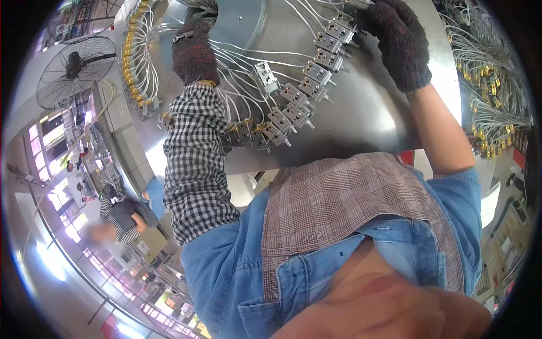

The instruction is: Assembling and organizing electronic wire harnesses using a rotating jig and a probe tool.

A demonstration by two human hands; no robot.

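My left hand point(195, 53), in a dark knitted glove, is curled over the bundle of white wires point(228, 52) at the top left of the metal table. A small metal piece point(182, 37) shows at its fingers; what it belongs to is unclear. My right hand point(398, 48), gloved alike, is bent at the top right, beside the upper end of a curved row of silver box-shaped parts point(317, 72) with short shafts. Its fingertips are partly hidden, and so is anything in them. One similar part point(265, 76) lies inside the curve, on the wires.
The steel table point(361, 121) carries a round grey disc point(240, 20). Brass-coloured parts on white wires point(131, 73) arc along its left side. More wired brass parts point(491, 85) hang at the right. A standing fan point(74, 65) and another person point(121, 220) are at the left.
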